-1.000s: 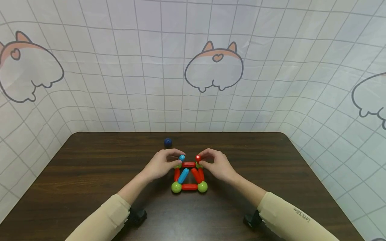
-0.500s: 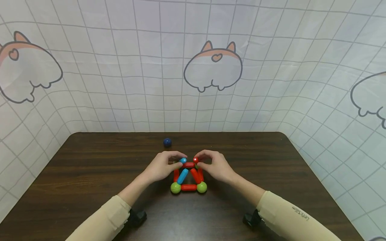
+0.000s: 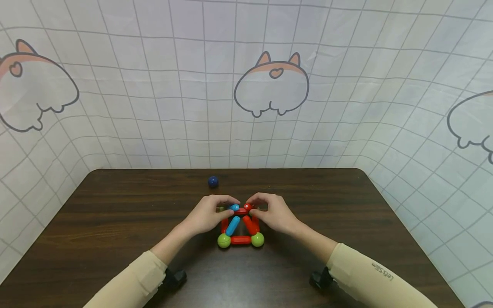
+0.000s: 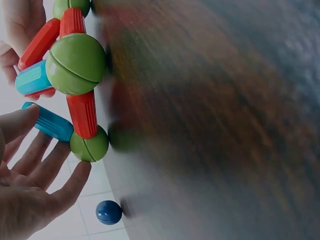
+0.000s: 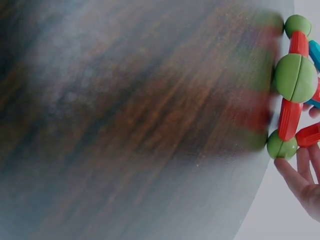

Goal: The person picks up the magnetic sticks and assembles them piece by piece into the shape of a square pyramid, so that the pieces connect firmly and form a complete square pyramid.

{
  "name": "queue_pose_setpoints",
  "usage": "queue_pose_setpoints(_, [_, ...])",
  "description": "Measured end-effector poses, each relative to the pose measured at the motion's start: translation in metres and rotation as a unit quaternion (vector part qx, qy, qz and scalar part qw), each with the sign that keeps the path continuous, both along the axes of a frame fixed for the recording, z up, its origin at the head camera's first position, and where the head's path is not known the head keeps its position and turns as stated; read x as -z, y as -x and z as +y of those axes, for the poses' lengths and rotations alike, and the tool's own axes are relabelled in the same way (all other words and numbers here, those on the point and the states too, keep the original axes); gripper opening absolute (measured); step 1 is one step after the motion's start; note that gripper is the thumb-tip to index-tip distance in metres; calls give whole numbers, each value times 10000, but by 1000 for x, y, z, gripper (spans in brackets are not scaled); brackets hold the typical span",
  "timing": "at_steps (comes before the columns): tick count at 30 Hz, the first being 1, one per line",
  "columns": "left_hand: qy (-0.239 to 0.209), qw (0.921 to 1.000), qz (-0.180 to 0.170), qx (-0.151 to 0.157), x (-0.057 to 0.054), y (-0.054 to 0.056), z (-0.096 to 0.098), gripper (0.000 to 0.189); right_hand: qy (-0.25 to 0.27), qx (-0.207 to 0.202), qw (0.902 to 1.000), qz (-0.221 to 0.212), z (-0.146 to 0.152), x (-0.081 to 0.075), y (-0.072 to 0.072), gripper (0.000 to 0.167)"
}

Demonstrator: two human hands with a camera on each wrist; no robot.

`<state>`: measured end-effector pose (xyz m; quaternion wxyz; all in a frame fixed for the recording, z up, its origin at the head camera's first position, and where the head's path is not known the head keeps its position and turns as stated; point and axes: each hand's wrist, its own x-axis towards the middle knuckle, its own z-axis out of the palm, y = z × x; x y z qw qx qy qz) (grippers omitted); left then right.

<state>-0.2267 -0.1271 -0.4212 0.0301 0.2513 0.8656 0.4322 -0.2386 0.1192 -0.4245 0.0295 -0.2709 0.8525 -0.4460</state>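
Note:
A square base of red magnetic rods (image 3: 241, 240) and green balls (image 3: 224, 240) lies on the table. From its front corners, a blue rod (image 3: 233, 225) and a red rod (image 3: 249, 224) lean inward and up. My left hand (image 3: 204, 214) pinches another blue rod (image 4: 52, 124) on the back left ball (image 4: 90, 144), one fingertip touching that ball. At the back right ball (image 5: 281, 146), my right hand (image 3: 276, 212) holds a red rod (image 5: 309, 135). Both held rods tilt inward, their upper ends apart. The fingers partly hide the back corners in the head view.
A dark blue ball (image 3: 213, 182) sits behind the frame, left of its middle, on the dark wooden table (image 3: 327, 205). A white grid-patterned cloth (image 3: 173, 107) stands behind and beside the table.
Both hands have moved slightly toward each other. The upper ends of the held blue and red rods have tipped inward and lower. The front rods keep their lean.

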Motion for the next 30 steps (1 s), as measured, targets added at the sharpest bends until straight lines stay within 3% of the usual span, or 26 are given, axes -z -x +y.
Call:
queue_pose_setpoints(12, [110,9998,129,93,2,-2,1,22,-162,-123,9994,273,-3,0,-2,19])
queue_pose_setpoints(30, [225,9990,339,158,2,-5,2,23,-238,-177,9991,308,-3,-1,-2,18])
